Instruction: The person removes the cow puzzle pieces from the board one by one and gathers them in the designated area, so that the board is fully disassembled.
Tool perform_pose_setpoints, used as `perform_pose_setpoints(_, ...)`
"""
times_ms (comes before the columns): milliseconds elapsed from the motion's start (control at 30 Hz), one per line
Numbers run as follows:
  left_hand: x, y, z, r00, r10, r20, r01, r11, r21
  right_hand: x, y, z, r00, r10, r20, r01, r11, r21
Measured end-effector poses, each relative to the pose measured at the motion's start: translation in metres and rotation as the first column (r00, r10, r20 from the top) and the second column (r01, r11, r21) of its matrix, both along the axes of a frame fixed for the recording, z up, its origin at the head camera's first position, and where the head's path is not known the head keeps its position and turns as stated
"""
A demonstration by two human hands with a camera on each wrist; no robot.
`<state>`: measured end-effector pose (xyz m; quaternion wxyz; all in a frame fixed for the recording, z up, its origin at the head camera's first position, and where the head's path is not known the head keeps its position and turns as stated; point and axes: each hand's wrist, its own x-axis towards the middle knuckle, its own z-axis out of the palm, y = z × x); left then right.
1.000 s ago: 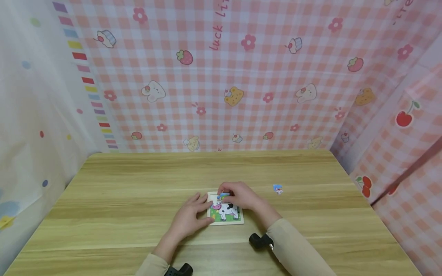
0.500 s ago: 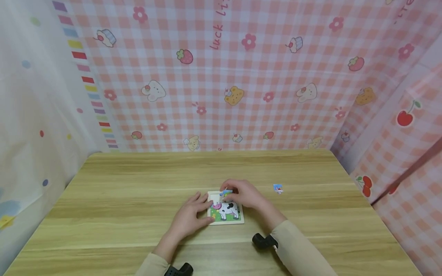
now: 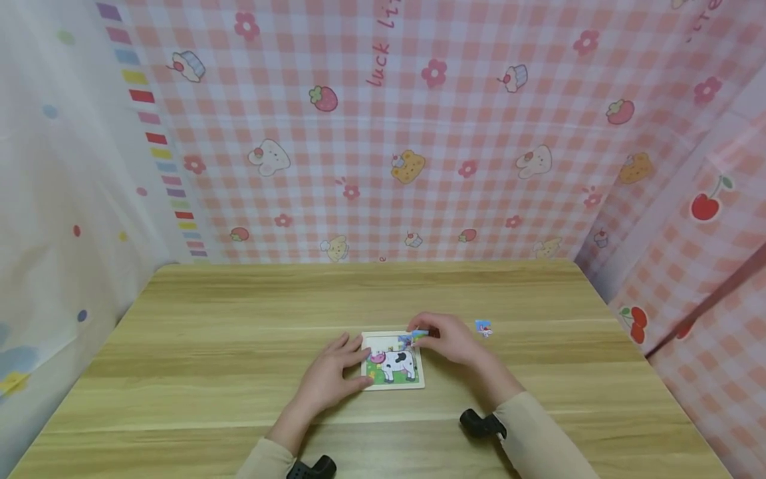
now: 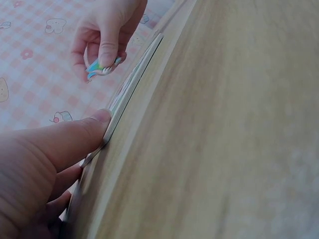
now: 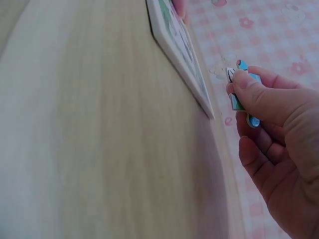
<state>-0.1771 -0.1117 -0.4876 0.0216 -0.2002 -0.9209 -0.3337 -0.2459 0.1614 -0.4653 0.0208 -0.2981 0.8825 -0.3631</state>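
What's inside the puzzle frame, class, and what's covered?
The puzzle frame holds a cow picture and, upper left, a blank area. In the head view, the left hand covers part of the left side; the right hand and puzzle piece hide the upper right corner.

The person wears long beige sleeves, plain and matte. The left sleeve (image 3: 266, 459) shows only near its cuff, while the right sleeve (image 3: 543, 436) shows more of its length, with a few soft creases. Beside each cuff is a small black camera, the left camera (image 3: 314, 468) and the right camera (image 3: 482, 424), each bent like an elbow with a stubby, rounded end. The left hand (image 3: 330, 374) and right hand (image 3: 447, 339) are bare.
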Motion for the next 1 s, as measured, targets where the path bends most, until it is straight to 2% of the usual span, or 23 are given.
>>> perform_pose_setpoints(400,-0.001,0.001,-0.002,1.000,-0.002,0.008,0.002,1.000,0.001,0.008,0.037,-0.002,1.000,-0.027,-0.014,0.026,0.997,-0.069)
perform_pose_setpoints(633,-0.002,0.000,-0.003,1.000,0.006,0.011,-0.006,1.000,0.000,0.011,0.058,-0.007,0.996,-0.087,0.024,0.089,0.989,-0.119)
perform_pose_setpoints(1000,-0.002,0.000,-0.003,1.000,0.000,0.001,0.000,1.000,-0.006,0.012,0.096,-0.007,0.988,-0.156,-0.007,0.152,0.971,-0.183)
